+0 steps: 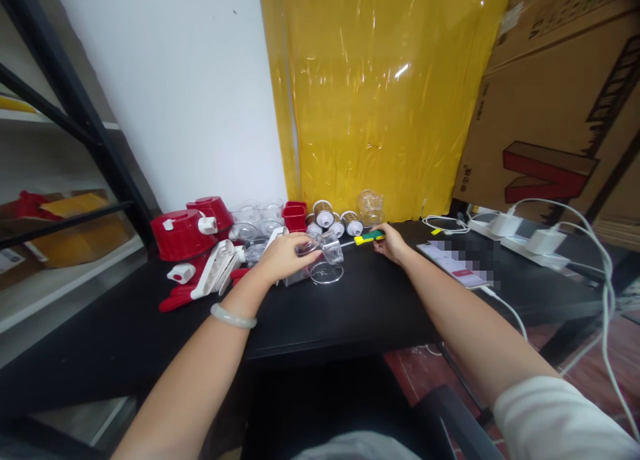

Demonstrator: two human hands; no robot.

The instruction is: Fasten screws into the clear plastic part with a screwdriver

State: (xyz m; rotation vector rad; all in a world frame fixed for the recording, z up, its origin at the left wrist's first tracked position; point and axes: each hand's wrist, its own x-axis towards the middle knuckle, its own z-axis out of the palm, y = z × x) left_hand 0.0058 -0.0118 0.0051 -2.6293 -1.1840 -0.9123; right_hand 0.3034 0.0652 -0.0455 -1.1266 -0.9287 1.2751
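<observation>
My left hand (284,255) is closed around a clear plastic piece (331,249) with a short tube-like end, held just above the black table (360,307). In my right hand (393,244) is a screwdriver (370,237) with a green and yellow handle. Its thin shaft points left, and the tip is at or close to the clear piece; whether they touch I cannot tell. Below the clear piece lies a round transparent part (327,274). White-and-red handle-like parts (220,267) lie left of my left hand.
Red housings (183,235) stand at the left, with clear cups (270,213) and a red square cup (295,215) behind. Several white-ended cylinders (323,213) sit near the yellow wrapped panel (375,100). A tablet (453,263) and a power strip (525,243) with white cables lie right.
</observation>
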